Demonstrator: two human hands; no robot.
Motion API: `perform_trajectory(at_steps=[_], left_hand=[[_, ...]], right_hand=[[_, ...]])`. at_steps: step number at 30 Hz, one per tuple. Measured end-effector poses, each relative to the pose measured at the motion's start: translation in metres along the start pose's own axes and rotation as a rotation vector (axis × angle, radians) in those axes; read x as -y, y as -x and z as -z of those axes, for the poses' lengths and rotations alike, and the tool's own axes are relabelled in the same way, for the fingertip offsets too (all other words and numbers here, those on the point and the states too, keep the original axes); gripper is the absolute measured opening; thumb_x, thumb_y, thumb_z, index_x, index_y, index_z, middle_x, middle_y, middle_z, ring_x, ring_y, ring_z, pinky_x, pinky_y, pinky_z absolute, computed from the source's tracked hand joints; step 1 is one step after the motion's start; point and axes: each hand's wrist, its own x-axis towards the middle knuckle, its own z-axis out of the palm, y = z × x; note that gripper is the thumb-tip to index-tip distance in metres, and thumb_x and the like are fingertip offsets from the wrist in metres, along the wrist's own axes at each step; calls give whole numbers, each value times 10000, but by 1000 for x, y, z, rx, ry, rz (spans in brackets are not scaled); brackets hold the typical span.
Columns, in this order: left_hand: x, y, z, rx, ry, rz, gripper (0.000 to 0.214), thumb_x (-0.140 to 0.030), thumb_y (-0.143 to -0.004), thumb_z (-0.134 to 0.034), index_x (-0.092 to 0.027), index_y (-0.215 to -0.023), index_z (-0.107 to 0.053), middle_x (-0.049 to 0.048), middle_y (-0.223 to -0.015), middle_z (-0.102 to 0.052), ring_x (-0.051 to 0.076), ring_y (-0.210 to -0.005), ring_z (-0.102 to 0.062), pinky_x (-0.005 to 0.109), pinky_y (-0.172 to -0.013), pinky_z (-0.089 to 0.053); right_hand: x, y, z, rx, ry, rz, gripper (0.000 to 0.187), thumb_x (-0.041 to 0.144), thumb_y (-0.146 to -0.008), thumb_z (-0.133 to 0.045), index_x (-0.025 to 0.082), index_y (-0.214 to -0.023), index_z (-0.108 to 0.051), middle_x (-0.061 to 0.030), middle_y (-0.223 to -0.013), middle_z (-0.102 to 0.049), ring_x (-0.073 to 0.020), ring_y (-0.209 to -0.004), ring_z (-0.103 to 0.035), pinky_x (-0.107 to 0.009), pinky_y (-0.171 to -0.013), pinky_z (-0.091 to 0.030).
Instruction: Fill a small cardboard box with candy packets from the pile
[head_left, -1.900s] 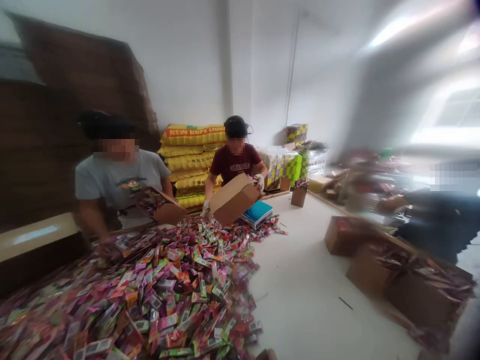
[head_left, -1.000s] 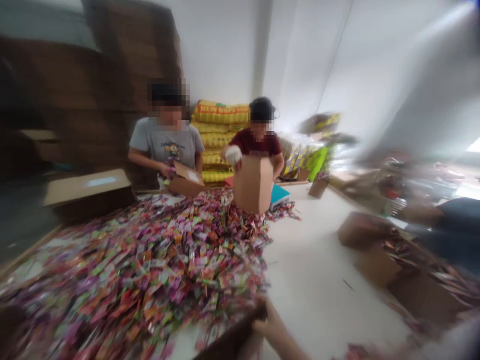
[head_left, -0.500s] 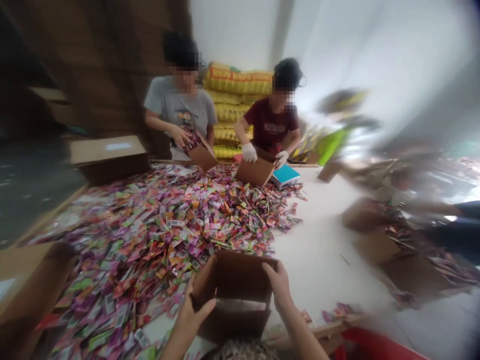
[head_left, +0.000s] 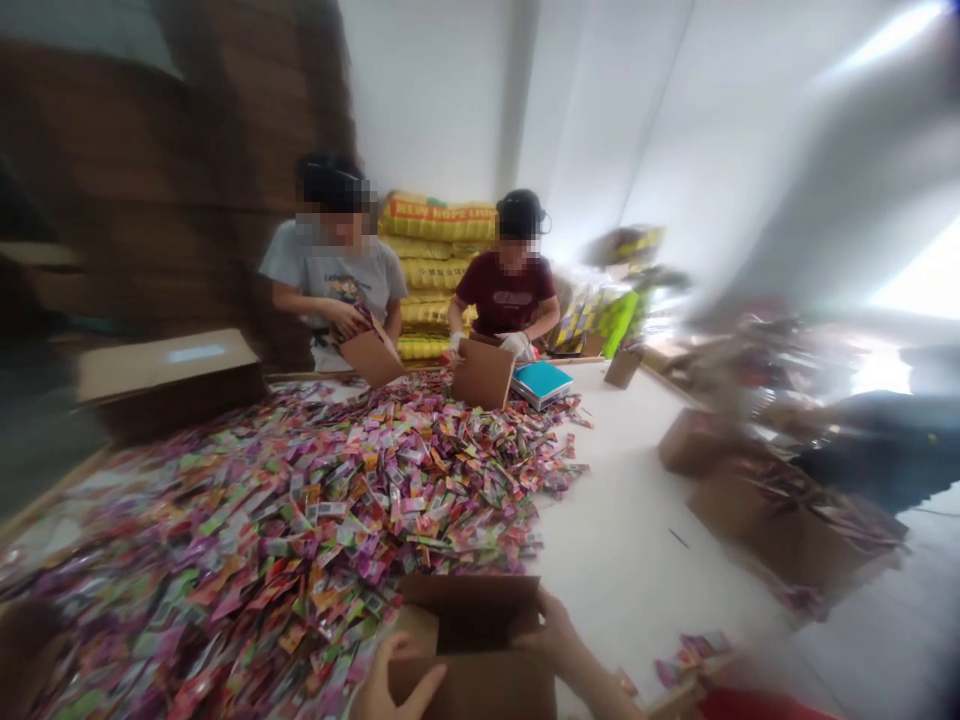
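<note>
An open cardboard box (head_left: 484, 685) stands at the near edge of the table, its dark inside facing up and its back flap raised. My left hand (head_left: 397, 680) grips its left front edge, thumb on the outer front face and fingers over the rim. At the right wall, my right hand (head_left: 559, 640) is closed on the edge, some fingers reaching inside. Just beyond the box spreads a big heap of small colourful sachets (head_left: 352, 500). The bottom of the box is in shadow, so I cannot tell what it holds.
Across the table, a person in grey (head_left: 334, 290) and a person in dark red (head_left: 506, 290) hold cardboard boxes. A blue-topped box (head_left: 544, 382) lies beside them. A closed carton (head_left: 169, 375) sits at the left; filled boxes (head_left: 780, 520) stand at the right.
My view has tilted up, so the scene sits lower. The box has tipped, its front wall now facing me more. My left hand has shifted along its rim; the co-worker in red has turned their box.
</note>
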Motion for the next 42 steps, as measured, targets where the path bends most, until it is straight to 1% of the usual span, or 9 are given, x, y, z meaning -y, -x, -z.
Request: perform_trajectory(at_steps=[4,8,13,17,21,27,30,33,42], left_hand=[[11,-8,-24,-130,-267,-211,935,-434,-793,-629,-201,-1589,-196,194,-1585,-386,387,-1468,-366,585,-1146,-382],[14,9,-28,-156,-480,-190,1175,-443,-773,-685,-229,-1601,121,235,-1677,-121,469,-1527,-170,692,-1072,-381],[-15,30,-2,-183,-542,-516,818,-434,-876,-665,-200,-1563,-286,236,-1652,-211,436,-1529,-179,680,-1157,-282],[-32,23,2,100,-590,-775,135,-211,-954,-547,-251,-964,-676,43,-1229,-656,274,-1250,-533,677,-1216,-129],[-39,10,-20,285,-620,-798,234,-137,-960,-479,-216,-798,-628,-11,-846,-615,198,-950,-537,532,-1202,-276],[-35,4,-27,340,-557,-731,143,-264,-924,-579,-223,-995,-696,74,-1153,-643,263,-1192,-524,570,-1177,-260],[-32,1,-18,532,-528,-789,1003,-618,-652,-799,-263,-1511,-421,205,-1668,-173,494,-1512,-136,710,-1187,-96],[-39,-9,-12,721,-616,-799,1402,-583,-391,-914,-398,-1587,-207,191,-1686,137,591,-1488,104,807,-1118,59],[-67,-18,-22,746,-655,-652,1199,-289,-498,-845,-423,-1555,-296,136,-1696,95,476,-1539,52,739,-1162,80]], right_hand=[[40,-6,16,137,143,14,561,285,-571,-832,235,-1126,-766,-62,-1060,-769,-350,-1038,-683,-423,-826,-568],[84,4,7,181,394,239,367,366,-757,-759,259,-1107,-778,-68,-1049,-759,-286,-999,-680,-420,-928,-535],[78,42,-14,346,820,440,178,236,-884,-619,239,-975,-771,-74,-1083,-714,-258,-1063,-606,-421,-985,-479],[41,69,-25,240,989,472,267,169,-873,-574,228,-1090,-718,-90,-1247,-631,-273,-1112,-522,-462,-980,-453],[16,75,-36,182,1031,402,326,158,-819,-605,207,-1124,-710,-109,-1391,-562,-310,-1247,-452,-502,-1065,-412],[3,76,-41,117,940,400,219,170,-875,-586,195,-1032,-736,-111,-1426,-566,-298,-1354,-433,-501,-1174,-380],[0,80,-36,72,853,468,352,107,-932,-472,206,-1162,-720,-124,-1444,-568,-286,-1392,-433,-522,-1148,-440],[0,77,-29,8,731,510,393,112,-952,-477,243,-1256,-688,-111,-1425,-598,-279,-1403,-454,-534,-1139,-463],[23,42,-35,-4,709,506,216,204,-877,-566,252,-859,-775,-97,-960,-682,-282,-968,-597,-533,-874,-489]])
